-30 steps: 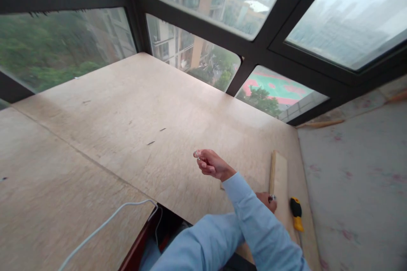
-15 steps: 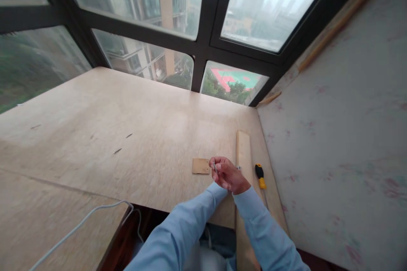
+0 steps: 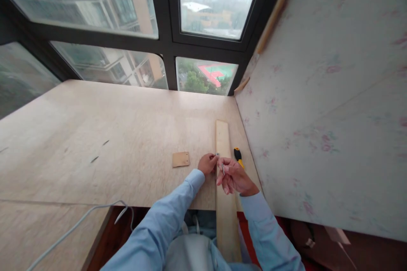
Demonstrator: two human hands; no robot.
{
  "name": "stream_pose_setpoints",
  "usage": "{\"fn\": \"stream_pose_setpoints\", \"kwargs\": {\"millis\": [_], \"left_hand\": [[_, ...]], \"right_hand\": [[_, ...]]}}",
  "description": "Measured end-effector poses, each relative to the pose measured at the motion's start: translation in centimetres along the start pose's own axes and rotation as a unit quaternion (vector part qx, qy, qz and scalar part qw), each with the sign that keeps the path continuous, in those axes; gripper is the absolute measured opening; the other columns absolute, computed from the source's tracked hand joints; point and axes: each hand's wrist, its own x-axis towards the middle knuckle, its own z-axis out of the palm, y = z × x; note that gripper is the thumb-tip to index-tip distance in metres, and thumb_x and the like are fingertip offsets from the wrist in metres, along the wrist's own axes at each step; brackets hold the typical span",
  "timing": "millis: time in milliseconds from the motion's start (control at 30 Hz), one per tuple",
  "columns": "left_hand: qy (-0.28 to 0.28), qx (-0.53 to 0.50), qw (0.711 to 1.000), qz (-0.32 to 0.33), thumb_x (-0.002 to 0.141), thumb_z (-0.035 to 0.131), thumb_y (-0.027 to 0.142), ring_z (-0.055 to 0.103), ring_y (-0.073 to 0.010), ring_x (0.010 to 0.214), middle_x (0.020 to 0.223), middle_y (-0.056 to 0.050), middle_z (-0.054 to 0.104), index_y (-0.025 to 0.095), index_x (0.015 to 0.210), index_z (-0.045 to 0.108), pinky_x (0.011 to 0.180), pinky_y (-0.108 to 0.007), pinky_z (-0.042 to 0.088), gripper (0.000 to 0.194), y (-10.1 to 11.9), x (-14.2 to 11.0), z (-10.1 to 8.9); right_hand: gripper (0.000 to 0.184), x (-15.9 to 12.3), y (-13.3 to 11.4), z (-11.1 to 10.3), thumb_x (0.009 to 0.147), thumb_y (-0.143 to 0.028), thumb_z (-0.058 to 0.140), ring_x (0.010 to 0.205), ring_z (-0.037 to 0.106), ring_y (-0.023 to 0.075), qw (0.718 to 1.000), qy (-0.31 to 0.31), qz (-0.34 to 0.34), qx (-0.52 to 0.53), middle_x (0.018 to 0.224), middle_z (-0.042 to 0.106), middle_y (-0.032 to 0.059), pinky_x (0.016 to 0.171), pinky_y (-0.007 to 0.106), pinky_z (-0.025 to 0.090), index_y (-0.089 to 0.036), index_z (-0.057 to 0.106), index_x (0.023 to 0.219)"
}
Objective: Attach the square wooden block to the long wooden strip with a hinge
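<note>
A long pale wooden board [image 3: 222, 135] lies on the tabletop, its near end jutting past the front edge. At its left edge my left hand [image 3: 207, 164] pinches a small metal fitting [image 3: 217, 154], partly hidden by the fingertips. My right hand [image 3: 235, 177] is over the board, just right of the left one. Between its thumb and fingers is a thin metal screw [image 3: 223, 170]. A yellow-and-black screwdriver [image 3: 238, 155] lies right of the board, partly covered by the right hand.
A small square brown plate [image 3: 180, 159] with holes lies left of my hands. Two thin dark metal pieces, one of them a slim pointed piece [image 3: 94, 159], lie farther left. A white cable [image 3: 73, 230] crosses the front left. A patterned wall [image 3: 318, 114] bounds the right, windows the back.
My view has turned to the right. My left hand, hidden behind the right before, now shows at the board's left edge. The right hand has moved over the board, still pinching the screw.
</note>
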Motion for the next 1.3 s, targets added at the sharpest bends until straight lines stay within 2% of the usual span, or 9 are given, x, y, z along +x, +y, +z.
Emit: {"fn": "stream_pose_setpoints", "kwargs": {"millis": [167, 400, 500, 633, 767, 967, 1133, 1300], "left_hand": [[-0.010, -0.021, 1.000, -0.007, 0.087, 0.055, 0.036, 0.054, -0.0103, 0.049, 0.062, 0.001, 0.059, 0.012, 0.087, 0.064, 0.045, -0.020, 0.045, 0.026, -0.7, 0.3, 0.2], [-0.011, -0.017, 1.000, -0.022, 0.087, 0.056, 0.032, 0.054, -0.0091, 0.049, 0.070, -0.001, 0.059, 0.012, 0.087, 0.063, 0.045, -0.019, 0.047, 0.021, 0.1, -0.1, 0.1], [-0.012, -0.016, 1.000, -0.022, 0.088, 0.054, 0.031, 0.055, -0.0098, 0.050, 0.071, -0.001, 0.060, 0.012, 0.088, 0.063, 0.045, -0.020, 0.047, 0.021, 0.1, -0.1, 0.0], [-0.015, -0.017, 1.000, -0.022, 0.088, 0.055, 0.031, 0.055, -0.0103, 0.050, 0.070, -0.001, 0.061, 0.012, 0.088, 0.063, 0.046, -0.021, 0.048, 0.021, -0.2, 0.0, 0.1], [-0.016, -0.019, 0.999, -0.025, 0.088, 0.055, 0.031, 0.056, -0.0107, 0.050, 0.071, -0.001, 0.061, 0.011, 0.090, 0.063, 0.047, -0.022, 0.049, 0.021, -0.2, 0.1, 0.1], [-0.018, -0.012, 1.000, -0.022, 0.088, 0.054, 0.031, 0.057, -0.0109, 0.051, 0.075, -0.002, 0.063, 0.011, 0.092, 0.064, 0.046, -0.023, 0.049, 0.023, -0.2, 0.2, 0.1], [-0.016, -0.012, 1.000, -0.024, 0.088, 0.054, 0.032, 0.057, -0.0115, 0.050, 0.070, -0.002, 0.060, 0.011, 0.090, 0.063, 0.044, -0.022, 0.049, 0.023, -0.5, 0.4, 0.2], [-0.017, -0.014, 0.999, -0.023, 0.088, 0.054, 0.030, 0.058, -0.0121, 0.050, 0.071, -0.002, 0.061, 0.010, 0.088, 0.063, 0.044, -0.023, 0.049, 0.022, -0.5, 0.5, 0.2]], "right_hand": [[0.042, -1.1, 1.1, -2.2, 0.075, -0.054, 0.067, 0.033, 0.058, 0.0139, 0.994, 0.087, -0.063, -0.037, 0.061, 0.070, 0.0015, 0.027, 0.016, 0.032, -0.023, 0.040, 0.085], [0.034, -0.2, 2.0, -5.3, 0.074, -0.043, 0.070, 0.041, 0.060, 0.0111, 0.959, 0.235, -0.142, -0.074, 0.068, 0.072, 0.0042, 0.033, 0.016, 0.030, -0.019, 0.049, 0.084], [0.030, 0.4, 2.4, -6.1, 0.073, -0.040, 0.071, 0.045, 0.059, 0.0092, 0.944, 0.271, -0.174, -0.076, 0.072, 0.072, 0.0046, 0.036, 0.016, 0.032, -0.018, 0.053, 0.083], [0.026, 1.1, 3.0, -6.6, 0.074, -0.038, 0.072, 0.049, 0.058, 0.0092, 0.931, 0.292, -0.194, -0.096, 0.075, 0.072, 0.0056, 0.039, 0.018, 0.036, -0.016, 0.059, 0.081], [0.028, 1.7, 3.5, -7.0, 0.072, -0.040, 0.074, 0.045, 0.056, 0.0098, 0.925, 0.312, -0.189, -0.107, 0.071, 0.072, 0.0050, 0.037, 0.019, 0.034, -0.016, 0.061, 0.080], [0.044, 2.2, 3.7, -7.4, 0.067, -0.039, 0.079, 0.050, 0.064, 0.0153, 0.932, 0.299, -0.170, -0.113, 0.075, 0.074, 0.0062, 0.043, 0.024, 0.044, -0.017, 0.064, 0.102], [0.033, 2.4, 3.9, -7.5, 0.067, -0.041, 0.077, 0.054, 0.066, 0.0171, 0.932, 0.291, -0.156, -0.147, 0.075, 0.075, 0.0082, 0.045, 0.025, 0.046, -0.017, 0.066, 0.087], [0.029, 2.6, 3.7, -7.4, 0.069, -0.037, 0.072, 0.053, 0.065, 0.0158, 0.927, 0.294, -0.168, -0.162, 0.071, 0.074, 0.0054, 0.047, 0.024, 0.045, -0.018, 0.060, 0.087]]}}
